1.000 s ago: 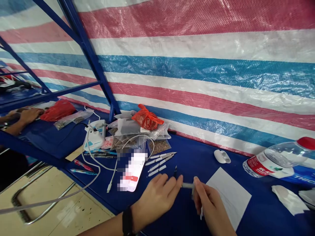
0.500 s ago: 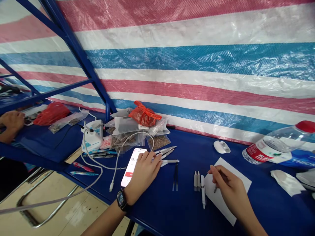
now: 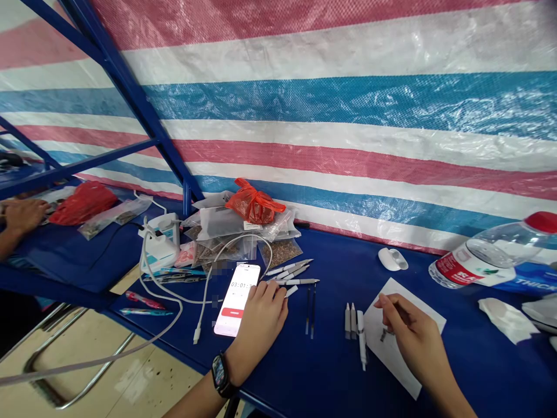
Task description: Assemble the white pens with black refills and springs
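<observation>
My left hand (image 3: 260, 316) lies fingers-down on the blue table (image 3: 331, 371), right beside a lit phone (image 3: 237, 297) showing a timer, with its fingertips near loose white pen parts (image 3: 290, 273). My right hand (image 3: 411, 337) hovers over a white paper sheet (image 3: 394, 363), fingers curled in a pinch at a small dark piece (image 3: 384, 334). Three white pen pieces (image 3: 354, 322) lie side by side left of the paper. Between my hands lie two thin dark refills (image 3: 310, 310).
Clear bags of small parts and a red bag (image 3: 252, 206) are piled at the back, with a white charger (image 3: 159, 247) and cables. A water bottle (image 3: 491, 261) lies at the right, a white cap (image 3: 391, 259) is behind the paper. Another person's hand (image 3: 21, 215) rests far left.
My hands have come apart and put down the pen piece they held together. The left hand went to the phone, the right to the paper. Pen pieces now lie beside the paper.
</observation>
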The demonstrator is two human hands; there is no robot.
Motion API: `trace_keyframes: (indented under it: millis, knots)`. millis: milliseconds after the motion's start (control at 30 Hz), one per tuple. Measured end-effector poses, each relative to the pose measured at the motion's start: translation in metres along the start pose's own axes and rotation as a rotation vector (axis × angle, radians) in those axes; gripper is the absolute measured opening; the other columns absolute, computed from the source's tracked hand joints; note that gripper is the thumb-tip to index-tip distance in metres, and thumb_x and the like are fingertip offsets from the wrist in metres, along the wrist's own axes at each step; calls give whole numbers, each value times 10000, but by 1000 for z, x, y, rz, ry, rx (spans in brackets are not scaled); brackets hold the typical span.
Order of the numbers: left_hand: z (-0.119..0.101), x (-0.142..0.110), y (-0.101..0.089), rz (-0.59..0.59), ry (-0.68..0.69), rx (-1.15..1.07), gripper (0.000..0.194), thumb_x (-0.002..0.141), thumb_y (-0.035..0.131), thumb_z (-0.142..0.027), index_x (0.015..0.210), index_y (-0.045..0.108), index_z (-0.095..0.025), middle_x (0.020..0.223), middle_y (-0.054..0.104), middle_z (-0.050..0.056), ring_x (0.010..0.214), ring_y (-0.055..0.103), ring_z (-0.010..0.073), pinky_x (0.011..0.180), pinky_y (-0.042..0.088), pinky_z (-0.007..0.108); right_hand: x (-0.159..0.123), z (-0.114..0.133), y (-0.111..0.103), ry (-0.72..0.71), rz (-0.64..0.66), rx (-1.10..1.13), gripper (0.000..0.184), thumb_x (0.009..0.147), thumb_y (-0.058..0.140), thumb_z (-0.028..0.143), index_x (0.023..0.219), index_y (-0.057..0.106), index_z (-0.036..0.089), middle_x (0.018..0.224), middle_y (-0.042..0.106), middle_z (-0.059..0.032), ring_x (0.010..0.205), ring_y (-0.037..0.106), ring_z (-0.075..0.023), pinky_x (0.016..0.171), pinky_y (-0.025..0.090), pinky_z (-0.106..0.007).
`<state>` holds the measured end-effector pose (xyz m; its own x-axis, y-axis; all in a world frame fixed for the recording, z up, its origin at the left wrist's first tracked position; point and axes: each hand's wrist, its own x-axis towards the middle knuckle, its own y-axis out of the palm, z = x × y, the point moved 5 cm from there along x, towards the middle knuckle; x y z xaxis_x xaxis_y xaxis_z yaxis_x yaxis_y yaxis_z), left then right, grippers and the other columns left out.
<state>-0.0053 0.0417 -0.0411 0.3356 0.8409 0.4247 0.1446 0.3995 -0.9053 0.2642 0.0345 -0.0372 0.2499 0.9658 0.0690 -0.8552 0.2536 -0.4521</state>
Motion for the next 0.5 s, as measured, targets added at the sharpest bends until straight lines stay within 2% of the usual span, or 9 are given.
trace_keyframes:
  millis: [100,233,300,400,467,500]
  knots:
    - [-4,3,-4,39,5,-39,148,841,582,-46,819,638,-182,827,670,33,770,626,227,695,451,354,1,1,-2,-28,1,-21,522,931,536,679,750,664,207,606,531,-4,567,540,-166,476,408,-248]
    - [-7,1,-15,55,-64,-228,173,805,559,-33,820,611,-197,792,665,3,723,640,197,656,450,310,-4,6,1,-91,-21,-121,497,963,509,643,763,665,215,600,562,-10,543,527,-162,472,407,-253]
    - [-8,-2,-18,84,-142,-405,162,840,533,-55,858,599,-201,784,653,-10,668,637,164,594,438,270,-11,13,10,-172,-19,-182,456,979,511,599,779,668,220,597,582,-8,519,517,-153,478,409,-254]
    - [-13,-5,-18,115,-264,-599,202,917,432,-85,946,592,-204,765,638,-15,588,620,135,521,407,238,-27,28,30,-342,60,-203,365,1001,517,497,818,684,229,641,629,-9,523,547,-145,511,435,-254]
    - [-18,-5,-15,131,-321,-573,244,931,386,-81,976,591,-206,763,644,-8,586,633,145,517,392,246,-34,35,33,-367,82,-201,331,1005,524,460,836,696,234,673,648,-18,562,571,-155,543,454,-261]
    - [-21,-5,-12,155,-340,-519,235,932,395,-86,976,592,-207,769,652,-3,594,645,156,519,384,255,-35,37,28,-338,66,-197,327,1000,532,466,842,698,234,687,657,-25,584,582,-163,542,457,-262]
